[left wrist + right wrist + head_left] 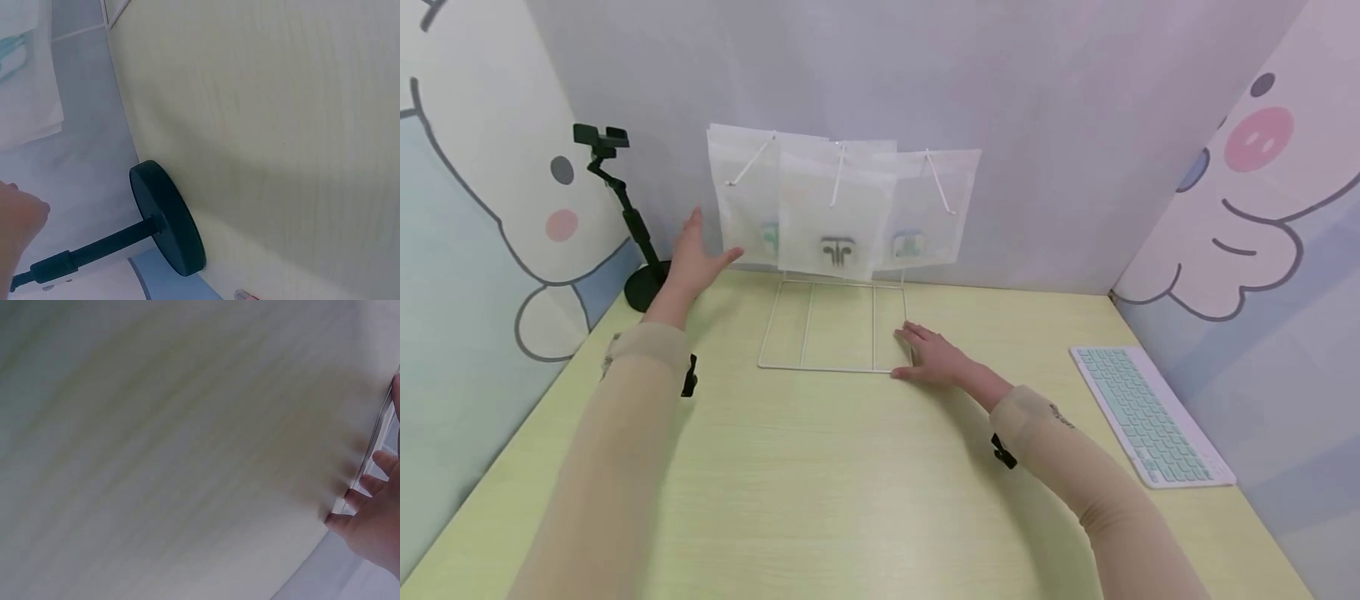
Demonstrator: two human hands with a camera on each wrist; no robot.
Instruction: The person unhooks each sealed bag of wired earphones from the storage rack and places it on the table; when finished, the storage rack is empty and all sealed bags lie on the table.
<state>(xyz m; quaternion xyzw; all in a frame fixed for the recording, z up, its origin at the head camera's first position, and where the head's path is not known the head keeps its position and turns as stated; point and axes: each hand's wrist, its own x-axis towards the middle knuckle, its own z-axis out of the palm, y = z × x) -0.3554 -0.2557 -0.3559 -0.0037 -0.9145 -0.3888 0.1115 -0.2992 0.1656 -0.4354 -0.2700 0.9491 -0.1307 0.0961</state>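
While the left hand (pixel 695 260), grip spread, hovers beside translucent bags (pixel 808 200) at the frame's upper centre, the right hand (pixel 936 358), spread too, touches the white wire rack (pixel 835 369) at its base's right edge, mid-frame.

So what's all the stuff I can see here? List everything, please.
bags: at least three, whitish, hanging on the rack, small things showing through
rack: one, white wire, toward the back of the table
table: one, pale yellow, below everything
phone stand: one, black, back left
keyboard: one, white with mint keys, right
walls: three, greyish back, cartoon-printed sides
left hand: one, bare, beside the bags
right hand: one, bare, at the rack's right edge
sleeves: two, beige
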